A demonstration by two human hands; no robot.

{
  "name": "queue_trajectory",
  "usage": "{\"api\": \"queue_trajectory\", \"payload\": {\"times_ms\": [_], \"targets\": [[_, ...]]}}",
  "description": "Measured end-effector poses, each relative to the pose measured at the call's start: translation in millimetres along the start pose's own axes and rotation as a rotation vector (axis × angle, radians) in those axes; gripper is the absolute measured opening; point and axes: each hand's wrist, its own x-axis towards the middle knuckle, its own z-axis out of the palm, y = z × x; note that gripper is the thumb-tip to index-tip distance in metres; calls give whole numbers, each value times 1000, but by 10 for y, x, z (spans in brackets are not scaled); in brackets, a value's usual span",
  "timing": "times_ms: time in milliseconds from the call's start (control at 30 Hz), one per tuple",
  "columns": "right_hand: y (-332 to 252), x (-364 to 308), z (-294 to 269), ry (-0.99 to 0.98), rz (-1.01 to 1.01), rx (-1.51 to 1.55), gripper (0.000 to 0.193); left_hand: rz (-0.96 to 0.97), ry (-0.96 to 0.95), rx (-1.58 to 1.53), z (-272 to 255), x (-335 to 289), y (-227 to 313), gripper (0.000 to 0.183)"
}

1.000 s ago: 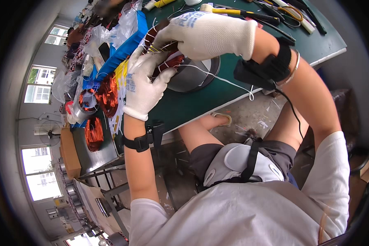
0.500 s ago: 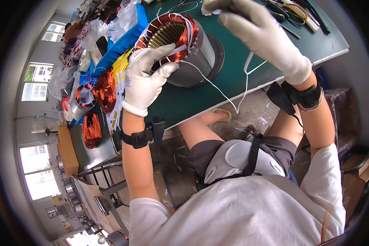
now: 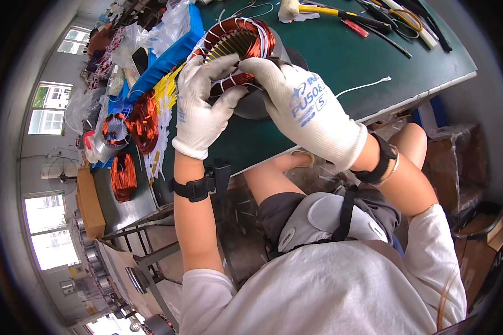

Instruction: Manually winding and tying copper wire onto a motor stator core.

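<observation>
A motor stator (image 3: 267, 40) with red-brown copper windings, bound with white cord, sits tilted on the green tabletop. My left hand (image 3: 202, 114), in a white glove, grips the near part of the winding, its fingers toward the bore and its thumb on the near side. Beside it my right hand (image 3: 313, 109), gloved too, has its thumb and fingers closed at the winding's near right edge. What those fingertips pinch is hidden. A length of white cord (image 3: 364, 86) runs out from behind my right hand across the tabletop.
A pale-headed hammer (image 3: 330, 11) with a yellow and black handle lies at the back, among hand tools and a red-handled tool (image 3: 356, 28). At left stand a blue bin (image 3: 167, 53), copper coils (image 3: 144, 123) and a smaller stator (image 3: 115, 134). The table edge (image 3: 425, 95) runs nearby.
My right hand has come down and left from above the table to the winding. The cord that hung in a loop now lies over the tabletop. My left hand stays at the winding.
</observation>
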Motion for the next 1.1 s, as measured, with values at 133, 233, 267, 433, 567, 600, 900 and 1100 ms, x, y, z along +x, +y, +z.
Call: {"api": "queue_trajectory", "payload": {"times_ms": [133, 233, 267, 433, 567, 600, 900, 1100], "targets": [[43, 293, -344, -373, -70, -18, 54, 48, 148, 221, -15, -60, -86, 111], [16, 802, -473, -245, -498, -596, 61, 175, 292, 420, 11, -119, -145, 140], [-28, 978, -479, -482, -492, -655, 62, 163, 343, 435, 40, -149, -150, 141], [-136, 1317, -302, -1215, -40, -662, 64, 153, 429, 507, 59, -178, -98, 137], [248, 881, -382, -216, 48, 706, 42, 336, 428, 712, -18, -39, -4, 120], [360, 713, -466, -23, 204, 1257, 30, 319, 229, 521, -25, -10, 29, 112], [289, -153, -231, -118, 229, 658, 25, 123, -79, 158, -84, 32, 103, 24], [567, -698, -907, 231, 341, 772, 24, 89, -68, 160, -57, -34, 109, 23]]}}
